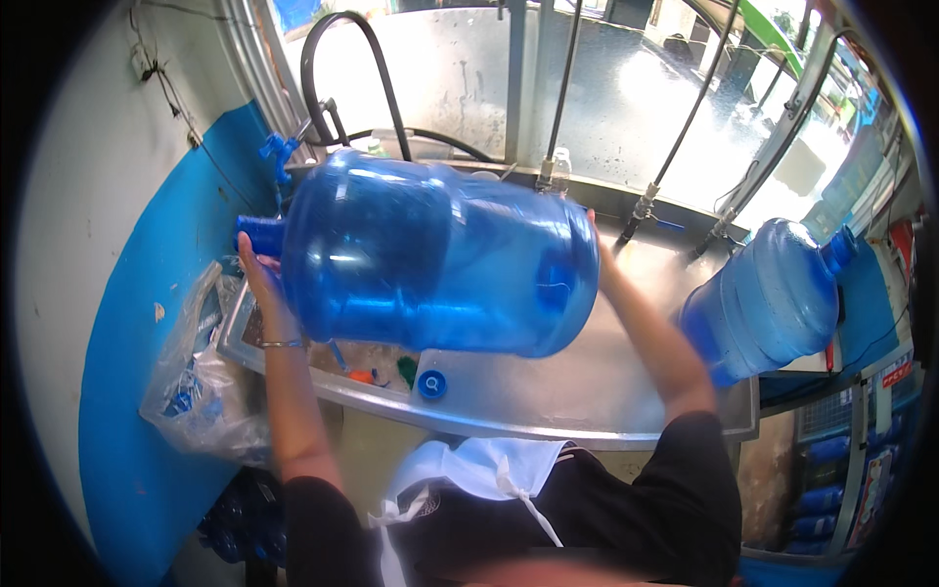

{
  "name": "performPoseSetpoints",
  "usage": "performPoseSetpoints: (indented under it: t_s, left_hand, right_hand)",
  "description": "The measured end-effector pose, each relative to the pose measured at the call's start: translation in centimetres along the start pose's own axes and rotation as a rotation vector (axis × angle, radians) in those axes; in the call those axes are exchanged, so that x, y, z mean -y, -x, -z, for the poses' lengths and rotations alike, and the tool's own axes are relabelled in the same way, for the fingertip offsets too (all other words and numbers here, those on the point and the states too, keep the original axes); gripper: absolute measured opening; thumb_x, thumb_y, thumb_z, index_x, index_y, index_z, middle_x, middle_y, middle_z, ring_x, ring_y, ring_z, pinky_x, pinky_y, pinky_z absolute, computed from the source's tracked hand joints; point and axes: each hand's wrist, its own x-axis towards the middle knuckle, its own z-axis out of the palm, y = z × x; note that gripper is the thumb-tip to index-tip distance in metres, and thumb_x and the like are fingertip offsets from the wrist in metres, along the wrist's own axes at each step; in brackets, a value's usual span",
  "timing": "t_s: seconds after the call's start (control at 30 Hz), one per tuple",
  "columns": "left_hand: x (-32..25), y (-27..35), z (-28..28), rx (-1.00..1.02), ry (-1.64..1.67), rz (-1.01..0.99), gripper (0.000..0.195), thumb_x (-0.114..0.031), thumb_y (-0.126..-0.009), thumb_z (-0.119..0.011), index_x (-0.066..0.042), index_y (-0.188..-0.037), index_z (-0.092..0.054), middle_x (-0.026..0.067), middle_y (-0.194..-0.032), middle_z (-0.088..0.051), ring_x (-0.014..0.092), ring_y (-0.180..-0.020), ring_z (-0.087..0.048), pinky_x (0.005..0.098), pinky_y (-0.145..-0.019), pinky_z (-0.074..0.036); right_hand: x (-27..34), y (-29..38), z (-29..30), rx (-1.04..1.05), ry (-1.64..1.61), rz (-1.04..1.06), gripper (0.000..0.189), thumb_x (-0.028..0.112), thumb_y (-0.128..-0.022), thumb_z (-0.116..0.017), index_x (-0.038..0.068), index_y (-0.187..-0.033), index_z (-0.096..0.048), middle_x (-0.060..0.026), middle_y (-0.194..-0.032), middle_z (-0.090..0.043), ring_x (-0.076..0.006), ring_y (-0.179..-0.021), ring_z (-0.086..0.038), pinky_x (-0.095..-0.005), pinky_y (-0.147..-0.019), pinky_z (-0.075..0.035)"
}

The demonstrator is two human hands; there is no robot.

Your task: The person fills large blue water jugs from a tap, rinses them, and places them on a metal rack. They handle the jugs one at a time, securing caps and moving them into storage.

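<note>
A large blue plastic water jug (440, 257) lies sideways in the air over a stainless steel sink, held between my two hands. My left hand (258, 268) is at the neck end, its fingers partly hidden by the jug. At the jug's base is my right hand (596, 231), mostly hidden behind it. Below the jug, a blue cap (432, 384) rests on the steel counter (506, 392). An orange item (360, 376) and a green scrubbing pad (407, 369) lie in the sink to the left of the cap.
A second blue water jug (763, 301) stands tilted at the right. A clear plastic bag (213, 396) hangs at the left beside the sink. A blue-handled tap (279, 150) and a black hose (352, 22) are at the back left; pipes with valves (642, 205) come down behind the counter.
</note>
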Motion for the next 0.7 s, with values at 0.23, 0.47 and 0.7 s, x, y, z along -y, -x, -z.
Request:
performPoseSetpoints:
  t_s: [0.23,0.47,0.7]
  left_hand:
    - [-2.7,-0.5,-18.1,0.444,-0.484,-0.214,0.059,-0.05,-0.096,-0.056,0.005,-0.118,-0.06,0.016,-0.108,-0.069,0.023,-0.097,-0.068,0.0345,-0.09,-0.053]
    - [4.2,0.4,-27.5,0.487,-0.871,-0.574,0.057,-0.048,-0.092,-0.064,0.006,-0.109,-0.06,0.0197,-0.094,-0.069,0.025,-0.088,-0.068,0.0359,-0.079,-0.053]
    - [7.3,-0.8,-30.3,0.377,-1.009,-0.719,0.074,-0.061,-0.089,-0.059,0.011,-0.099,-0.055,0.026,-0.081,-0.068,0.04,-0.077,-0.07,0.0432,-0.067,-0.056]
  right_hand:
    - [-6.4,1.7,5.6,-0.013,0.386,-0.041,0.054,0.023,-0.092,-0.059,0.014,-0.144,-0.045,-0.0104,-0.132,-0.058,-0.0193,-0.116,-0.058,-0.0381,-0.098,-0.048]
    - [-1.6,-7.3,8.3,-0.21,1.66,0.29,0.046,0.022,-0.084,-0.064,0.011,-0.128,-0.059,-0.0164,-0.133,-0.052,-0.0357,-0.127,-0.045,-0.0501,-0.104,-0.038]
    - [0.5,-12.1,9.4,0.132,1.626,-0.022,0.048,0.028,-0.086,-0.061,0.012,-0.131,-0.057,-0.0149,-0.138,-0.05,-0.0341,-0.132,-0.042,-0.0513,-0.108,-0.034]
